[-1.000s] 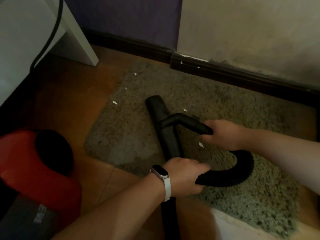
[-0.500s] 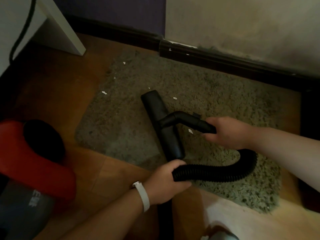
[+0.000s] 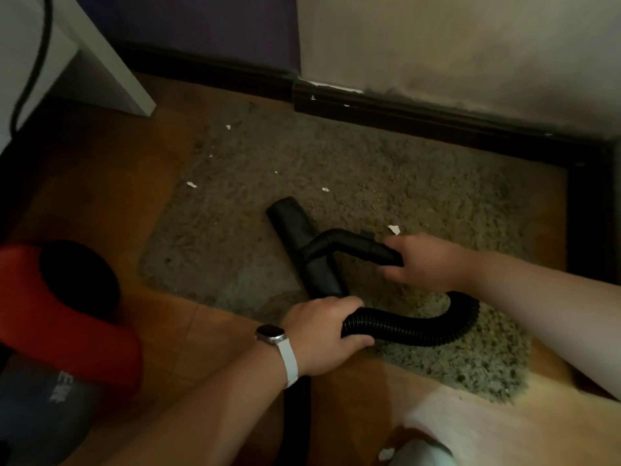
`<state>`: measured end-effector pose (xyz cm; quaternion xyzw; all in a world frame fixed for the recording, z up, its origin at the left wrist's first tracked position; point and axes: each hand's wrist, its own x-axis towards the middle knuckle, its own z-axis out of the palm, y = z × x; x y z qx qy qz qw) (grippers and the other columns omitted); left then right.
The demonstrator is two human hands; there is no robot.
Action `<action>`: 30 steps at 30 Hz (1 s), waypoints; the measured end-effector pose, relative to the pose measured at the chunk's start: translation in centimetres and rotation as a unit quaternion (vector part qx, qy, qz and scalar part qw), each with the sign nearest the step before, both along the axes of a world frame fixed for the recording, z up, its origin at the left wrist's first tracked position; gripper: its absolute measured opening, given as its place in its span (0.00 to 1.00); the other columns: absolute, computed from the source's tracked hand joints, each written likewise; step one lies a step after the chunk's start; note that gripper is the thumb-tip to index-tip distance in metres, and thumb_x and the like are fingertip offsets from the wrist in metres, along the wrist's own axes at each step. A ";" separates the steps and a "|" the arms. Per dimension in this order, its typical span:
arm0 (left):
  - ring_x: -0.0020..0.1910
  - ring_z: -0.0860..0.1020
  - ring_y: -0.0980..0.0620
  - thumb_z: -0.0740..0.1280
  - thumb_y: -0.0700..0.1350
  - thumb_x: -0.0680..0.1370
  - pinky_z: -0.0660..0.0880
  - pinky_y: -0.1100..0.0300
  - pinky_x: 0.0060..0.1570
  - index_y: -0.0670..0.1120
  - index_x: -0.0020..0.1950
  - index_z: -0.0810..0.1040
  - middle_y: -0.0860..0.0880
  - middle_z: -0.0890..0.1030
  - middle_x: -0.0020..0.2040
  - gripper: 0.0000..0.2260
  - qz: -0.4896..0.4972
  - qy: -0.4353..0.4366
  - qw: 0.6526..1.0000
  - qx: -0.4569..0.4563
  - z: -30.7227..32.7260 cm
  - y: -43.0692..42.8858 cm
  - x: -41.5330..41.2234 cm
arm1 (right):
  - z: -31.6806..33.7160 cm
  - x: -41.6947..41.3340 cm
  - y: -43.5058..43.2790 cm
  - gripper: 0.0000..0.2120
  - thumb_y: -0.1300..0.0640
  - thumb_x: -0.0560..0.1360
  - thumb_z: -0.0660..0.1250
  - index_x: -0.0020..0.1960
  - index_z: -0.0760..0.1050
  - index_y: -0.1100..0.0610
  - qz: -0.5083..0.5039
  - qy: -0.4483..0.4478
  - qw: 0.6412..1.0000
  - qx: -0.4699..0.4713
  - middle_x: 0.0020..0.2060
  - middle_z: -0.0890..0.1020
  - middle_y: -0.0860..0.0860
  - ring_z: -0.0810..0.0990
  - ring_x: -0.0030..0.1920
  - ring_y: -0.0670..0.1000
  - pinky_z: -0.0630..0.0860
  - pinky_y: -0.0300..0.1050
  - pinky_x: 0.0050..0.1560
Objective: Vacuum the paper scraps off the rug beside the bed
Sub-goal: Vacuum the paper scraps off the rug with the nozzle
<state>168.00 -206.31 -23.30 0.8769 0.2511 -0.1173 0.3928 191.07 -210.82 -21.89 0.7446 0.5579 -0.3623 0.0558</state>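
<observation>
Hose [image 3: 420, 333] is gripped by left hand [image 3: 322, 336], nozzle tube [image 3: 356, 245] by right hand [image 3: 425, 262], over rug [image 3: 369, 169].

My left hand [image 3: 322, 334] is curled round the hose [image 3: 420, 332], back of the hand up, with the fingers wrapped over the far side and the thumb along the near side. A watch [image 3: 270, 332] on a white strap sits on that wrist, and the bare forearm runs in from the lower left. My right hand [image 3: 423, 262] grips the rear end of the tube [image 3: 356, 247], fingers over the top, thumb on the near side, knuckles pointing left. Its bare forearm reaches in from the right edge, nearly straight. The two hands are near each other but not touching, the right one beyond the left.
</observation>
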 end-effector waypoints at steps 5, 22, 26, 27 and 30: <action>0.46 0.78 0.54 0.69 0.63 0.75 0.76 0.56 0.44 0.56 0.55 0.76 0.55 0.79 0.46 0.15 0.040 -0.006 0.999 0.004 -0.1 -0.5 0.2 | -0.2 -0.1 0.9 0.13 0.40 0.78 0.64 0.52 0.73 0.50 0.003 -0.022 1.000 0.005 0.38 0.78 0.47 0.77 0.37 0.48 0.73 0.45 0.36; 0.49 0.79 0.52 0.66 0.63 0.76 0.76 0.58 0.45 0.57 0.61 0.72 0.55 0.79 0.52 0.18 -0.052 0.011 0.999 0.000 -0.6 -2.8 4.9 | -1.0 5.2 -5.6 0.10 0.43 0.79 0.64 0.51 0.72 0.50 -0.169 -0.012 0.985 -0.005 0.39 0.80 0.50 0.79 0.36 0.49 0.74 0.46 0.36; 0.49 0.79 0.51 0.66 0.63 0.77 0.76 0.57 0.43 0.56 0.61 0.70 0.55 0.79 0.52 0.18 -0.065 0.008 0.998 0.020 -0.4 -2.0 4.5 | -0.6 4.8 -4.8 0.09 0.43 0.79 0.64 0.51 0.72 0.47 -0.146 -0.008 0.989 -0.002 0.38 0.80 0.49 0.80 0.36 0.49 0.77 0.47 0.38; 0.49 0.79 0.51 0.66 0.63 0.77 0.76 0.57 0.43 0.55 0.61 0.71 0.55 0.79 0.51 0.18 -0.066 0.004 0.997 0.026 -0.4 -1.9 4.3 | -0.4 4.5 -4.4 0.09 0.43 0.79 0.64 0.51 0.72 0.47 -0.138 -0.010 0.990 -0.002 0.38 0.80 0.49 0.80 0.36 0.48 0.77 0.47 0.38; 0.48 0.79 0.52 0.66 0.62 0.77 0.76 0.57 0.43 0.55 0.59 0.72 0.54 0.79 0.51 0.16 -0.066 0.002 0.997 0.029 -0.4 -1.7 3.5 | 0.1 3.4 -3.4 0.09 0.42 0.78 0.65 0.51 0.72 0.46 -0.105 -0.016 0.994 -0.002 0.37 0.80 0.47 0.79 0.35 0.47 0.76 0.45 0.35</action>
